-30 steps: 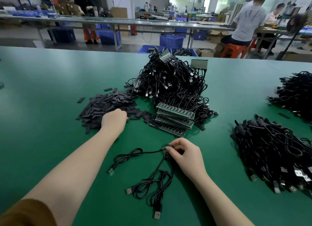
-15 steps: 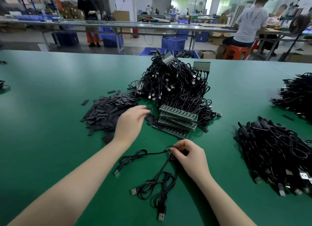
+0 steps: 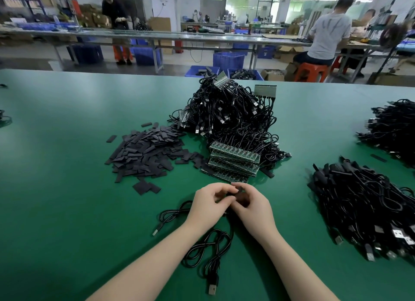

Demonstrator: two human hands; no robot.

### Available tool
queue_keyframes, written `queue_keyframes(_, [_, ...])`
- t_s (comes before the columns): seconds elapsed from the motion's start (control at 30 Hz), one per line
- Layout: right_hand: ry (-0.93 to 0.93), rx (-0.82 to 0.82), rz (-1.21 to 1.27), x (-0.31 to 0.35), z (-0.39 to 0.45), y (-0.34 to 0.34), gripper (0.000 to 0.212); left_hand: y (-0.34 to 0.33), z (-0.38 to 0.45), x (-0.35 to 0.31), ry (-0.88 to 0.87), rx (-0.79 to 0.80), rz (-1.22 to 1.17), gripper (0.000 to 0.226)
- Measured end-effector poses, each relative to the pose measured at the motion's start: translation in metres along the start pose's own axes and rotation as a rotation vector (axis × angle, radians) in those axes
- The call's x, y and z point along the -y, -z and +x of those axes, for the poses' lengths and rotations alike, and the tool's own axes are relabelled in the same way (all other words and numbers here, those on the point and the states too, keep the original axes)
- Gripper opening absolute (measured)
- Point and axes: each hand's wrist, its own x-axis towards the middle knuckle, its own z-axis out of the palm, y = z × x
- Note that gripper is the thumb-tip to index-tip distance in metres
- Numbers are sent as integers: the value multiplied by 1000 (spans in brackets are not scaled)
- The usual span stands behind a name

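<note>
Cable: black and thin, lying in loose loops on the green counter directly in front of the person. One branch runs out to the left and ends in a metal plug. Another coils toward the near edge and ends in a second plug. The far end rises into the hands and is mostly hidden there.

Left hand: fingers curled, tips pinching a small black strip.

Right hand: fingers curled round the end of the cable, touching the left hand. The two hands are drawn close together just above the counter, fingertips meeting over the strip. Whether the strip already sits on the cable cannot be told.

Heap of black strips: flat pieces, loosely scattered, beyond the hands to the left.

Stack of green circuit boards: long narrow panels, just beyond the hands, leaning against the cable pile.

Cable pile: a tall tangle with many plugs, at the middle of the counter.

Second cable pile: to the right of the hands, well apart, plugs pointing toward the near edge.

Third cable pile: farther back at the right edge.
</note>
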Motion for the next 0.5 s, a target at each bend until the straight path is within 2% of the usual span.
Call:
queue_keyframes(0.33, [-12, 36, 94, -3, -4, 1, 38, 1, -5, 2, -19, -70, 22, 36])
queue_keyframes(0.5, [-30, 38, 153, -5, -4, 1, 41, 1, -4, 1, 9, -94, -24, 45])
